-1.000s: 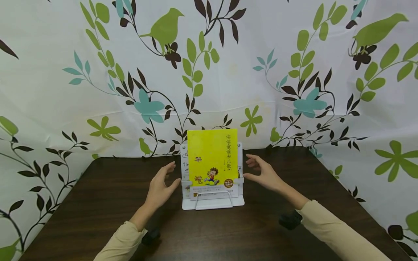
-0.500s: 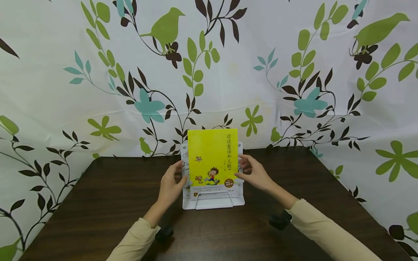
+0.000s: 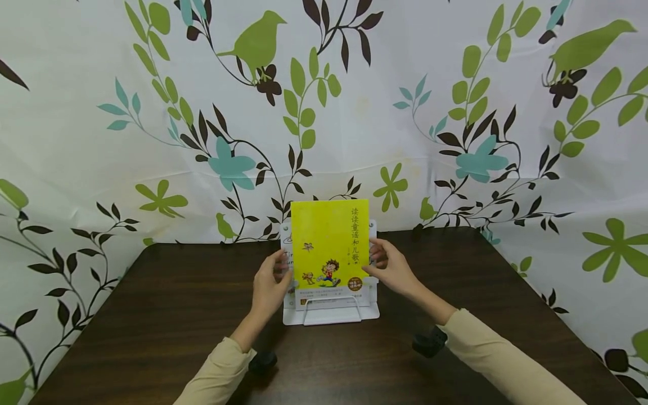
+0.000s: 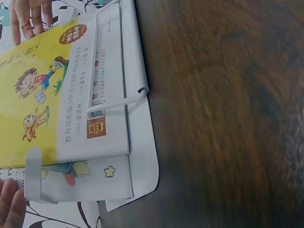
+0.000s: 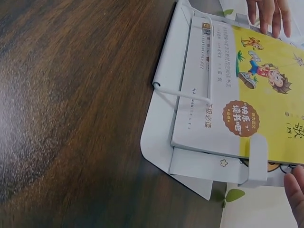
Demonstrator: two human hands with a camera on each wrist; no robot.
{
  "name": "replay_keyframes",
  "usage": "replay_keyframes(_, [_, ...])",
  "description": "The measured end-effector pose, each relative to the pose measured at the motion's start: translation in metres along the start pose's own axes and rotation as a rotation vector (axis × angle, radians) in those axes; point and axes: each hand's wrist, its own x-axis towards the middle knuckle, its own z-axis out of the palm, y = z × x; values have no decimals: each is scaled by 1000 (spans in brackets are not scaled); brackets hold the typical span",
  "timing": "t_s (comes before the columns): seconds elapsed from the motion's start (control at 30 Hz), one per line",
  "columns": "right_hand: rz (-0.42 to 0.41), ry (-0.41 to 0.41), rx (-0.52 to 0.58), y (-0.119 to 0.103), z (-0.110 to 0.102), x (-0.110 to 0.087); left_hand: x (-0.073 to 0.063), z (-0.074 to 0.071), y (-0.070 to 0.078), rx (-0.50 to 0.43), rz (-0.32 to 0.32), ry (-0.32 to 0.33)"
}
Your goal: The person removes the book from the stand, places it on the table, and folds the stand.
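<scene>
A yellow children's book (image 3: 324,242) with a cartoon boy on its cover stands upright in a white book stand (image 3: 331,320). Behind it, a white book (image 4: 95,175) sticks out at the sides. My left hand (image 3: 270,281) is at the left edge of the stand, thumb apart from the bent fingers. My right hand (image 3: 395,267) is at the opposite edge; its thumb tip overlaps the yellow cover in the head view. In the right wrist view, left fingers (image 5: 268,16) reach right to the book's edge. Neither hand visibly curls round the book.
The stand rests on a dark wooden table (image 3: 177,315). A white wire bar (image 5: 209,61) crosses the lower front of the yellow book, and a white side clip (image 5: 256,159) hooks over its edge. A patterned curtain (image 3: 354,112) hangs behind the table.
Both hands have moved inward, from beside the stand to its left and right edges. Over the last half second they have barely shifted. The books and stand have stayed put.
</scene>
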Motion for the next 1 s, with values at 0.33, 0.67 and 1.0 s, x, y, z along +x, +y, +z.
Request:
replay_keyframes(0.33, [73, 101, 21, 27, 13, 7, 1, 12, 3, -9, -26, 24])
replay_keyframes(0.67, [45, 139, -24, 37, 21, 13, 2, 16, 3, -9, -46, 46])
replay_keyframes(1.0, [-62, 133, -6, 40, 25, 7, 2, 16, -4, -24, 44, 22])
